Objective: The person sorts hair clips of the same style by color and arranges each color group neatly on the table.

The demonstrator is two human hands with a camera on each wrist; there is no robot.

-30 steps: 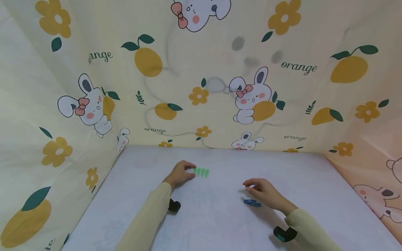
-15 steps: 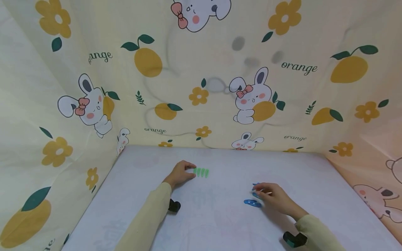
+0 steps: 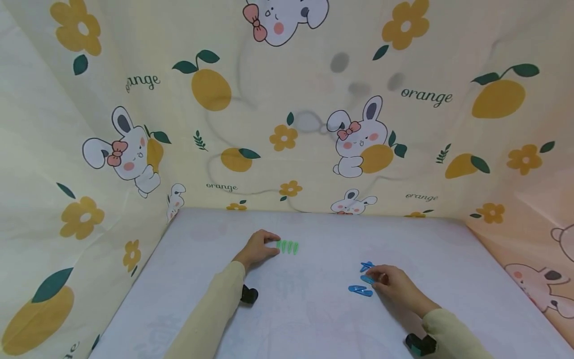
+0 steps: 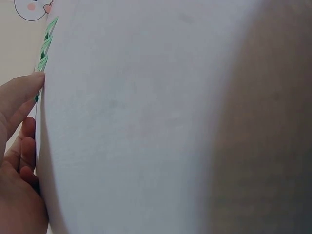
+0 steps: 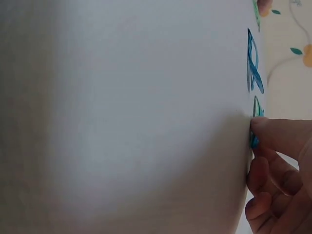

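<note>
My left hand (image 3: 256,249) rests at the left end of a row of several green hair clips (image 3: 289,247), thumb and finger at both ends of the leftmost one; in the left wrist view the thumb of the left hand (image 4: 17,195) covers part of it. My right hand (image 3: 399,289) pinches the right end of a blue clip (image 3: 367,279) on the table. Crossed blue pieces (image 3: 366,266) lie just behind it, and more overlapping blue clips (image 3: 360,290) in front. The right wrist view shows the right hand's (image 5: 287,180) thumb on the blue clip (image 5: 254,141).
The pale table (image 3: 305,319) is bounded by a cream cloth (image 3: 269,89) printed with rabbits, fruit and flowers at the back and sides. Black wrist devices (image 3: 420,344) sit under both forearms, close to the tabletop.
My right hand has moved right and toward the front, uncovering blue pieces behind the front ones; its fingers now meet at the middle clip. The left hand has stayed beside the green clips.
</note>
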